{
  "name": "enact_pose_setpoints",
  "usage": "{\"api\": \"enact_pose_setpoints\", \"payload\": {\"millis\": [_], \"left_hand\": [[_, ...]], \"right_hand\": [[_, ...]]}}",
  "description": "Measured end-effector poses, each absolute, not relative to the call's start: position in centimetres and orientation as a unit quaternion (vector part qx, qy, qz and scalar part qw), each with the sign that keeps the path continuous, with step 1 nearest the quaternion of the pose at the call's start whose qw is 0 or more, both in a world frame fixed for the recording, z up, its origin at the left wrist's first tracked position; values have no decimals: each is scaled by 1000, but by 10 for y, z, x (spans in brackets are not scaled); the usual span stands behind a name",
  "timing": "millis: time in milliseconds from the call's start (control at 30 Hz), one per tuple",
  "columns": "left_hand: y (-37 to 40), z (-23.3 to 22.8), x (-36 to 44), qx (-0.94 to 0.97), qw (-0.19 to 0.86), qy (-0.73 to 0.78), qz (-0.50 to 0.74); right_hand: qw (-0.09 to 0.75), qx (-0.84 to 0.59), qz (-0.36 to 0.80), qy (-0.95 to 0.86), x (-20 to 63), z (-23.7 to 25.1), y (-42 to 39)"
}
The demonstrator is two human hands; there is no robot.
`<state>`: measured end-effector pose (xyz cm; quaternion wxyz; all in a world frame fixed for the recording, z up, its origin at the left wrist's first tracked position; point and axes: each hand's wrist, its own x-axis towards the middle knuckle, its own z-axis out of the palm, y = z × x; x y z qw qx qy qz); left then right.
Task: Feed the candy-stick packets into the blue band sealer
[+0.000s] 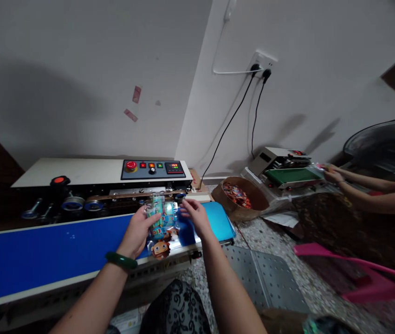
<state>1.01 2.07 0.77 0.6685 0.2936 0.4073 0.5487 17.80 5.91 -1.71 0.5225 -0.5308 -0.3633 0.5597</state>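
Observation:
My left hand (140, 229) grips a clear plastic packet (165, 222) by its left side, thumb lying across the front. Printed cartoon figures with brown-haired heads and blue bodies show on the packet. At its upper right edge, the fingers of my right hand (194, 215) are bent against the clear film; the fingertips are partly hidden. The packet is held over the blue conveyor belt (79, 246) of a band sealing machine (79, 171), just in front of its sealing strip and rollers. A green bangle (121, 260) circles my left wrist.
The sealer's control panel (153, 170) has a red knob and lit display. Right of the belt stands a round carton (230, 206) of small wrapped items. Farther right, another person's hands (333, 174) work at a second sealer (284, 164), near a pink stool (357, 273) and fan (385, 144).

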Motion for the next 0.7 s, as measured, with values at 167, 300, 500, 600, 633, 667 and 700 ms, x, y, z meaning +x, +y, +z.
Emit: {"api": "enact_pose_setpoints", "payload": {"millis": [167,300,500,600,633,667,700], "left_hand": [[19,2,17,276,678,436,523],[19,2,17,273,677,441,522],[19,8,9,296,645,488,508],[18,9,9,288,654,483,506],[19,10,9,285,655,483,507],[19,10,9,282,655,484,507],[19,11,10,280,654,486,508]], "right_hand": [[483,-435,634,-419,153,-16,29],[547,-448,615,-349,153,-27,29],[577,-537,544,-287,196,-33,41],[515,-598,533,-304,214,-34,53],[496,-610,533,-313,216,-35,57],[481,-614,537,-322,217,-36,63],[471,-614,541,-329,217,-36,68]]}}
